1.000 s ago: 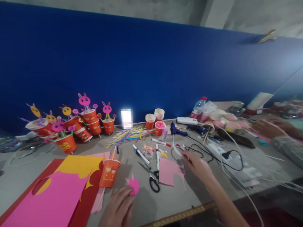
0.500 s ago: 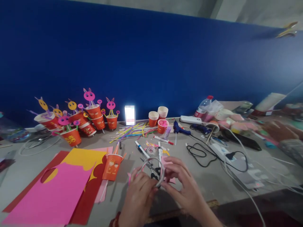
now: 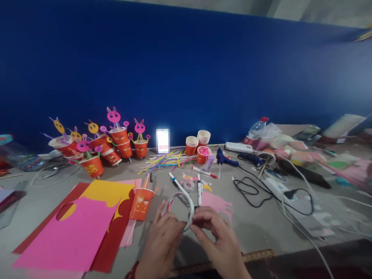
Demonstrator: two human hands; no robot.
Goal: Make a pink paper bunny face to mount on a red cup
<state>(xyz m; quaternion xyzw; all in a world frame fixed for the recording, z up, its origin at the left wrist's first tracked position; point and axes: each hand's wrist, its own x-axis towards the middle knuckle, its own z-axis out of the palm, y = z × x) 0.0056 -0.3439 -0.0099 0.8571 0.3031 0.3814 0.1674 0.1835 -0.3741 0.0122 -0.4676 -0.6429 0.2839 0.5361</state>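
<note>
A thin pale ring, by its look a roll of tape (image 3: 191,212), is held upright between my hands near the front of the table. My left hand (image 3: 164,236) grips its lower left side, fingers curled. My right hand (image 3: 216,236) has its thumb and fingers pinched at the ring's right edge. Behind the ring lie markers (image 3: 178,183) and scissors, the latter mostly hidden by ring and fingers. A pink paper sheet with a cut edge (image 3: 217,201) lies beyond my right hand. To the left, an orange paper cup with straws (image 3: 141,204) leans on the stacked paper.
Pink, yellow and red sheets (image 3: 72,236) cover the left front. Decorated cups (image 3: 119,135) stand behind them. Pipe cleaners (image 3: 165,161), plain cups (image 3: 192,146) and a glue gun (image 3: 225,158) are at the back. Cables and a power strip (image 3: 276,190) lie on the right.
The ring and both my hands have shifted slightly left and toward me, uncovering more of the pink sheet. The other person's arm at the right has left the view.
</note>
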